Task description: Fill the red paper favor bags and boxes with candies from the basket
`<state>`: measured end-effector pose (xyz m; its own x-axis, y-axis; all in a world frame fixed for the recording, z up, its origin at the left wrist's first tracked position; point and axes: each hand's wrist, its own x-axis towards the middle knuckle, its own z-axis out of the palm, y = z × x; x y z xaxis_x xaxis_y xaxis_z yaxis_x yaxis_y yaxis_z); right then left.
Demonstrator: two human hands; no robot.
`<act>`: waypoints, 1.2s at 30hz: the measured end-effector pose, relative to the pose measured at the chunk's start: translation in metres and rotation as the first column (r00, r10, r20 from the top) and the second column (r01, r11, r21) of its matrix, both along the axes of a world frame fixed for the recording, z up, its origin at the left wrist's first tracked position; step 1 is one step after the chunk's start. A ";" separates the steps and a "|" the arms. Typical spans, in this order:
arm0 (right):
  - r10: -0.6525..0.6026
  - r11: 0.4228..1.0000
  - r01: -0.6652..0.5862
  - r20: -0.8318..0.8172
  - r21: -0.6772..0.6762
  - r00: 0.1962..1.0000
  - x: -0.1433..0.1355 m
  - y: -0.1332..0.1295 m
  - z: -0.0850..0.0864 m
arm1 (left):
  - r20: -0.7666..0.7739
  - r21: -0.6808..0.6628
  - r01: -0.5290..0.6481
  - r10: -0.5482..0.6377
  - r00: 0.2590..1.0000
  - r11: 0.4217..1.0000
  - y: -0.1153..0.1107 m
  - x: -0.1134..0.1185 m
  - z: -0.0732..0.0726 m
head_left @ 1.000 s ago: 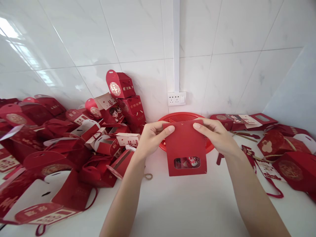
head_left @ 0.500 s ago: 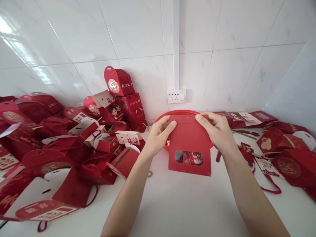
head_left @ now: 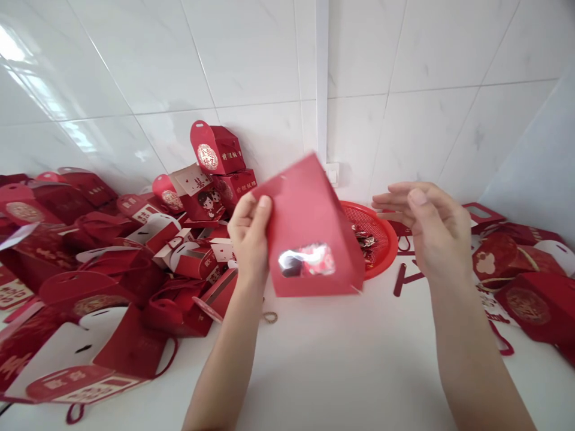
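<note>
A red gift box (head_left: 309, 218) with a clear oblong window hangs tilted in the air, slightly blurred. My left hand (head_left: 252, 230) grips its upper left edge, thumb on the near face. Through the window, shiny contents show, too blurred to name. My right hand (head_left: 433, 224) is apart from the box, to its right, with fingers stretched out and nothing in them. Behind the box stands a red plastic basket (head_left: 387, 248), partly hidden, holding small wrapped pieces.
Many red boxes (head_left: 121, 272) crowd the left side, some stacked against the tiled wall (head_left: 251, 54). More red boxes (head_left: 530, 302) lie at the right. A beaded ring (head_left: 270, 318) rests on the white table (head_left: 341, 365). A socket plate (head_left: 332, 172) is on the wall.
My right hand has let go of the box and moved right. My left hand has shifted left with the box, which is now turned and tilted, showing its side and more of the basket.
</note>
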<state>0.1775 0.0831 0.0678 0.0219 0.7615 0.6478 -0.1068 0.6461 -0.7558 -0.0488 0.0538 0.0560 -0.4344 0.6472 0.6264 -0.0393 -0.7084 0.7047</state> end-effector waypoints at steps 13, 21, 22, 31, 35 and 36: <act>0.106 0.994 -0.101 0.110 -0.050 0.988 0.004 0.000 0.000 | -0.233 0.081 -0.049 0.066 0.970 0.996 -0.005 0.013 -0.002; 0.288 0.953 -0.251 0.242 -0.171 0.927 -0.003 -0.007 0.002 | -0.247 0.036 0.115 -0.103 0.964 0.993 -0.004 0.027 -0.006; 0.284 0.955 -0.246 0.266 -0.168 0.921 -0.003 -0.007 0.002 | -0.220 0.009 0.145 -0.140 0.965 0.989 -0.004 0.027 -0.006; 0.308 0.948 -0.272 0.260 -0.168 0.915 0.001 -0.012 0.005 | -0.177 -0.189 0.319 -0.352 0.919 0.929 -0.007 0.006 0.001; 0.132 0.990 -0.136 0.127 0.022 0.983 0.005 -0.009 0.005 | -0.022 -0.009 0.129 -0.130 0.991 0.992 -0.005 -0.008 0.006; 0.109 0.992 -0.115 0.093 0.059 0.990 0.005 -0.009 0.005 | -0.031 -0.010 0.113 -0.113 0.993 0.994 -0.005 -0.010 0.006</act>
<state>0.1829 0.0745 0.0729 -0.1213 0.7130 0.6906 -0.1148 0.6810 -0.7232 -0.0589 0.0487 0.0620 -0.3386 0.6960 0.6331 -0.0970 -0.6951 0.7123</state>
